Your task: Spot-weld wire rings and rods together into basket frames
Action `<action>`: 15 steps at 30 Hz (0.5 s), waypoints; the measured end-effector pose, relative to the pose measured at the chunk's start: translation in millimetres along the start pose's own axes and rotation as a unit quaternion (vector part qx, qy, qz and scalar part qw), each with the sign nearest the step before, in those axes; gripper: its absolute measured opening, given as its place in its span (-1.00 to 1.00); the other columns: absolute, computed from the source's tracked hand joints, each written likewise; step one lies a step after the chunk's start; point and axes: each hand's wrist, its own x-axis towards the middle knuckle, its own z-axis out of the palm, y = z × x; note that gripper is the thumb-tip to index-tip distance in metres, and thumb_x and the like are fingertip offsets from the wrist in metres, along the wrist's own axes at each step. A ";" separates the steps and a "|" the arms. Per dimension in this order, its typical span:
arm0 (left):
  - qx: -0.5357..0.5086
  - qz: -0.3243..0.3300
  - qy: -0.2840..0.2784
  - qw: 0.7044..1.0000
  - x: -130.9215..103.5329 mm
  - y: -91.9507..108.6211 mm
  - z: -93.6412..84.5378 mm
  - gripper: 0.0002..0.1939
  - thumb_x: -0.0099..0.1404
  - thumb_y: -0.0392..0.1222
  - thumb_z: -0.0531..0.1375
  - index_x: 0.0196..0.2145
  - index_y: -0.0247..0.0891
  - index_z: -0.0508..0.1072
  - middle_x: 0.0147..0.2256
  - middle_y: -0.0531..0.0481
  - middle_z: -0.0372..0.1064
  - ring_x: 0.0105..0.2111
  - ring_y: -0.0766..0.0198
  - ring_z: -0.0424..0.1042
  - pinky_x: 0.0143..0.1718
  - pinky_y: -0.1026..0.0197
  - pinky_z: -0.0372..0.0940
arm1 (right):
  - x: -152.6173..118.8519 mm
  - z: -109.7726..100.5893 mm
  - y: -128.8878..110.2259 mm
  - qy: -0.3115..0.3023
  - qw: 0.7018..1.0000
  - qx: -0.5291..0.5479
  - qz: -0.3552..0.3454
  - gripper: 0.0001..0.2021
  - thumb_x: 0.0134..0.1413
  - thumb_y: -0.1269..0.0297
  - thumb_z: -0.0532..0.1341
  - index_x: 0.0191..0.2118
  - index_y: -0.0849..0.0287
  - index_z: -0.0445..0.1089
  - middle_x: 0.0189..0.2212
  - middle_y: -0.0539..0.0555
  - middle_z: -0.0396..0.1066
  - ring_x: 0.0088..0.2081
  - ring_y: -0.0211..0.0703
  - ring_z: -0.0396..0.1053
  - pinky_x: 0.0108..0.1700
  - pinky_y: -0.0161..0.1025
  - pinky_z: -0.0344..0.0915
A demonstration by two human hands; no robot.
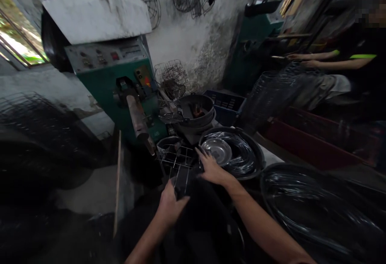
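A small wire rack (pixel 175 160) of thin crossed metal rods is in front of me, beside the green machine. My left hand (pixel 170 203) is at the rack's near end, its fingers around the edge wires and the thumb to the right; the exact grip is dim. Beyond it, my right hand (pixel 211 168) reaches forward with outstretched fingers. Those fingers are just right of the rack and overlap the near-left rim of a shiny metal bowl (pixel 221 150) in view; whether they touch either is unclear. The bowl rests on coiled wire in a round black tub (pixel 261 163).
A green machine (pixel 99 83) with a protruding metal cylinder (pixel 137 119) stands ahead. Stacked dark basins (pixel 199 123) sit beside it. Another wire-filled tub (pixel 265 191) is at right. Beyond a red crate (pixel 319 139), another person (pixel 358 55) handles wire pieces.
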 end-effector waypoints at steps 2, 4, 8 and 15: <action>0.025 0.029 0.020 0.999 -4.1 -7.4 -0.9 -0.46 0.05 -0.21 0.28 0.01 -0.28 0.32 -0.08 -0.18 0.42 -0.06 0.06 0.41 0.01 0.03 0.28 | 17.6 16.1 11.4 -0.024 0.999 -0.021 -0.013 0.10 -0.27 0.26 0.37 0.36 0.25 -0.26 0.32 0.35 -0.18 0.29 0.23 -0.15 0.20 0.16 -0.06; 0.054 0.035 0.043 0.997 -4.9 -17.5 -6.0 -0.52 0.11 -0.18 0.24 0.01 -0.27 0.34 -0.08 -0.16 0.42 -0.06 0.09 0.42 0.01 0.03 0.29 | 26.3 29.0 15.8 -0.011 0.999 -0.047 -0.019 0.07 -0.24 0.20 0.36 0.36 0.24 -0.24 0.29 0.34 -0.05 0.24 0.22 -0.02 0.17 0.13 0.00; 0.091 0.004 0.088 0.992 -1.2 -41.0 -19.4 -0.54 0.16 -0.09 0.21 0.00 -0.28 0.34 -0.08 -0.17 0.43 -0.05 0.08 0.42 -0.01 0.04 0.31 | 26.6 40.0 14.0 0.063 0.992 -0.109 0.014 0.04 -0.20 0.08 0.35 0.34 0.29 -0.18 0.13 0.38 0.20 0.13 0.26 0.12 0.09 0.12 0.07; 0.181 0.000 0.126 0.975 21.3 -55.8 -7.6 -0.64 0.27 -0.15 0.08 -0.03 -0.37 0.38 -0.10 -0.28 0.45 -0.06 0.03 0.43 0.02 0.02 0.27 | 28.2 47.2 4.3 0.117 0.972 -0.176 0.104 -0.08 -0.13 -0.11 0.28 0.28 0.30 0.02 0.01 0.37 0.31 0.06 0.27 0.18 0.01 0.07 0.11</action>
